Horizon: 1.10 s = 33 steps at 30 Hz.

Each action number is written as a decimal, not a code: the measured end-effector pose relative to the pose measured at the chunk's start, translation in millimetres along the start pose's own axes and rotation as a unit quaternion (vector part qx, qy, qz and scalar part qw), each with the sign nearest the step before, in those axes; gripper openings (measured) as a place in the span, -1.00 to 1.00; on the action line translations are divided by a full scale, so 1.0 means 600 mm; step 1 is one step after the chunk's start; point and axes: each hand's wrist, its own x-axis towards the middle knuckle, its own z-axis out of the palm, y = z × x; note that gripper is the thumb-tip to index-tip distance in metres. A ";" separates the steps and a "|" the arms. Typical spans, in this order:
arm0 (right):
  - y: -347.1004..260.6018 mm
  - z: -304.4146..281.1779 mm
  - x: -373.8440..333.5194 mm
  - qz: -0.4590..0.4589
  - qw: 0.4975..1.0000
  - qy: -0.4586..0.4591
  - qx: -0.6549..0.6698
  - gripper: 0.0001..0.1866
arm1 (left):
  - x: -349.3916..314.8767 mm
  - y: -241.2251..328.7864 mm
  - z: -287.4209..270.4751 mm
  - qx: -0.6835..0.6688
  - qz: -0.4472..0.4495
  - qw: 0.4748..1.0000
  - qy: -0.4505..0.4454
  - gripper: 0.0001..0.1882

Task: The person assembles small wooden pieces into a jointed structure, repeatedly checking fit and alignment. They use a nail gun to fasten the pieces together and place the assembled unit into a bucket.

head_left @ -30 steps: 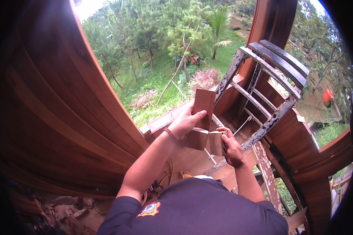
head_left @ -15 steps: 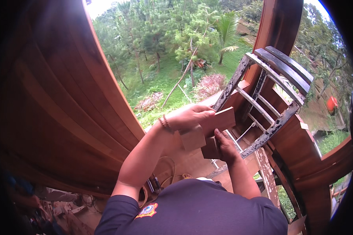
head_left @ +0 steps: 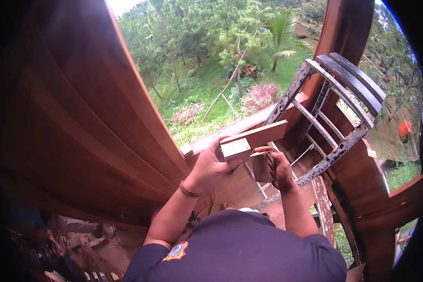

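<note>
My left hand (head_left: 210, 163) is wrapped round a short wooden block (head_left: 236, 149), whose pale, rough-cut end faces up. A flat reddish-brown board (head_left: 263, 133) lies against the far side of this block and sticks out to the right; the left fingers reach up behind it. My right hand (head_left: 282, 172) grips another short brown wooden block (head_left: 262, 167) between thumb and fingers, just right of the first block and below the board. A narrow gap seems to separate the two blocks. A beaded bracelet (head_left: 189, 190) circles my left wrist.
A worn, paint-flaked stool or ladder-like frame (head_left: 331, 141) leans by the window opening to the right. A brown wooden panel wall (head_left: 94, 117) curves along the left. A window sill (head_left: 249, 123) runs beyond my hands. Wood scraps (head_left: 96, 242) and cords lie at lower left.
My left hand has turned from over the pieces to beneath them, tipping the block's pale end upward. The board now shows its edge. My right thumb has come off the board.
</note>
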 end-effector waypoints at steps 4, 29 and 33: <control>0.004 -0.003 -0.014 0.002 0.999 0.011 -0.032 -0.55 | -0.013 -0.018 -0.003 0.138 0.050 0.987 0.061 -0.38; 0.035 0.020 -0.007 -0.035 0.999 0.040 -0.001 -0.50 | -0.040 -0.089 0.027 -0.043 0.037 0.997 0.058 -0.31; 0.036 0.021 -0.004 -0.039 0.999 -0.008 0.005 -0.49 | -0.037 -0.067 0.013 -0.005 -0.022 0.998 0.061 -0.23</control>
